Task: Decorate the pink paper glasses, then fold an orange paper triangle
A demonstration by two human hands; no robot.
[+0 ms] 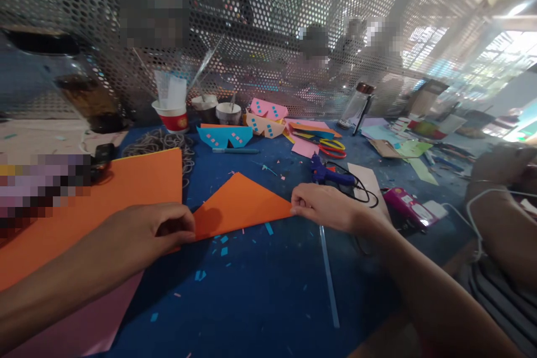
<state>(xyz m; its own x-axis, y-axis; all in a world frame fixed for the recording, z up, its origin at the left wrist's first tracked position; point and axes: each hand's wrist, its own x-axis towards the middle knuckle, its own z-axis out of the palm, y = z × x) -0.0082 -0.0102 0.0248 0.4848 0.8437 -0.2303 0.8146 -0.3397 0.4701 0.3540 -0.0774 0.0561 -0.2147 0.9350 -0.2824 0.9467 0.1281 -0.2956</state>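
A folded triangle of orange paper [243, 201] lies over the blue table, its peak pointing away from me. My left hand [168, 226] is closed on its left corner, thumb against fingers. At the opposite corner, my right hand [321, 204] pinches the paper's tip between thumb and fingers. Left of the triangle and partly under my left arm are larger orange sheets [138, 184], with a pink sheet [109, 313] below them. Just beyond my right hand sits a blue glue gun [331, 172]. A clear glue stick [328, 279] lies nearer to me.
Blue, peach and pink paper masks [225, 136] stand at the back by paper cups [171, 117]. Scissors [333, 149], a pen [236, 151] and a magenta device [409, 208] lie around. Blue paper scraps [224, 250] dot the table. Another person's arm [499, 207] is at right.
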